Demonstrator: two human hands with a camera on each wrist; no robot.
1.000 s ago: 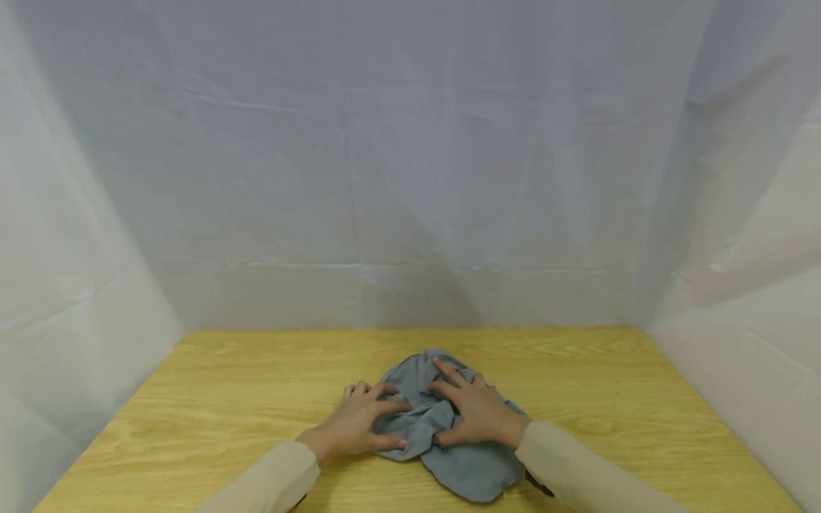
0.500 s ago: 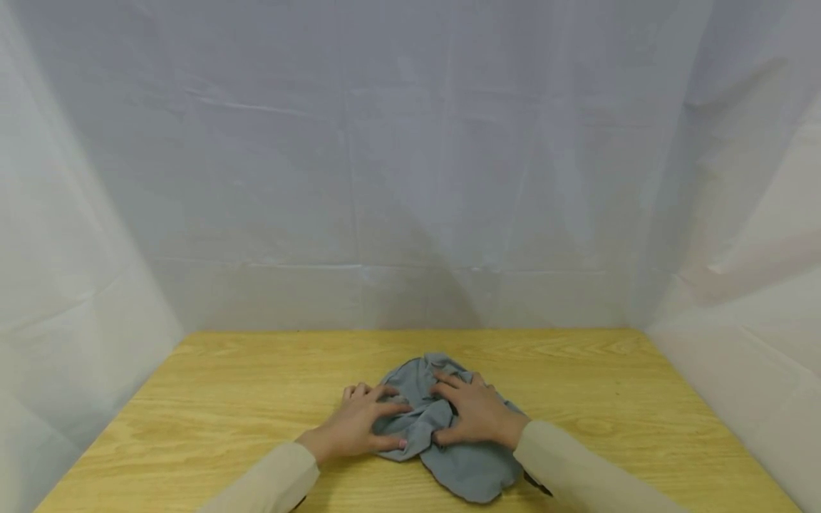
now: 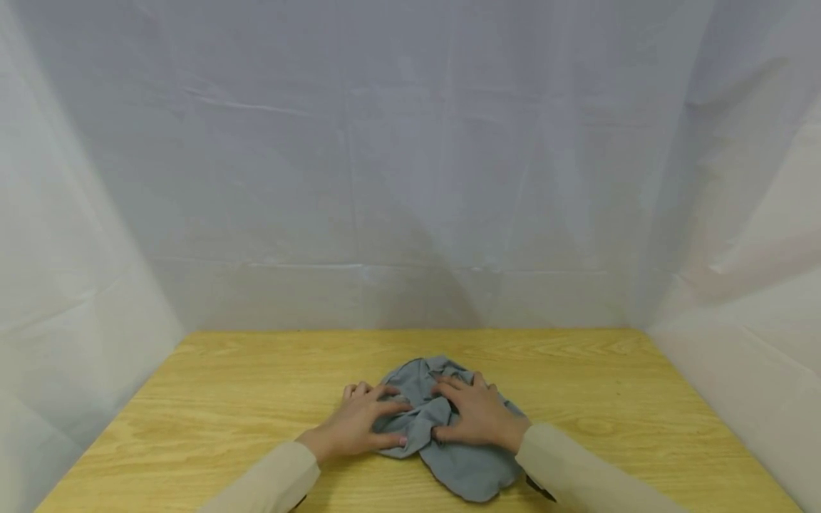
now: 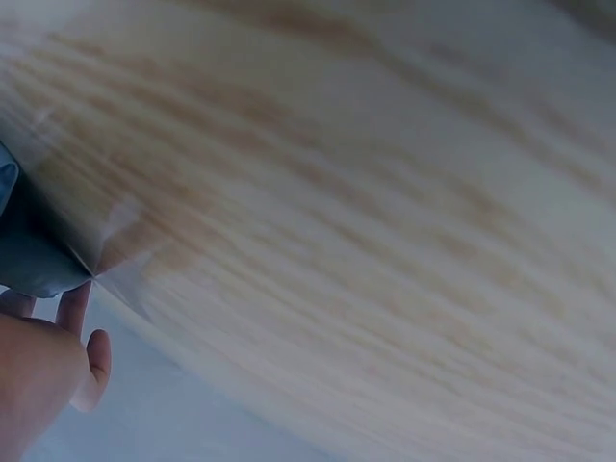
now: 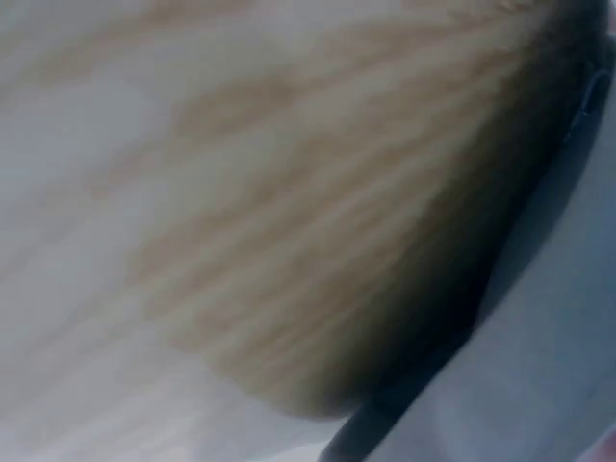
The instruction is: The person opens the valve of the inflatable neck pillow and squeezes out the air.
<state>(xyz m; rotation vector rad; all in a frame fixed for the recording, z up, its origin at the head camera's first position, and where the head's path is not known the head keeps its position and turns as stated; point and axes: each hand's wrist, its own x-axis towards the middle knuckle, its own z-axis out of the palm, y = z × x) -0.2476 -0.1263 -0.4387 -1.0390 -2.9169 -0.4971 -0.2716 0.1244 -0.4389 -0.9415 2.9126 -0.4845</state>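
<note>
A crumpled grey cloth (image 3: 471,474) lies in a loose heap near the front middle of the wooden table. My left hand (image 3: 355,424) rests on its left side, thumb and forefinger stretched apart over the fabric. On the right part of the heap, my right hand (image 3: 481,417) grips the fabric with bent fingers, a raised fold between them and the thumb. The left wrist view catches the left hand (image 4: 38,371) at its edge, fingers at the dark cloth (image 4: 38,255). In the right wrist view the cloth (image 5: 539,356) fills the right side; the right hand is mostly hidden there.
The yellow wood-grain table (image 3: 244,399) stretches out to both sides of the cloth. Pale sheeting (image 3: 410,178) hangs behind its far edge, with more sheeting along the left and right sides.
The right hand's fingers have drawn in toward its palm, pulling the top of the cloth slightly nearer and bunching it. The left hand has stayed in place.
</note>
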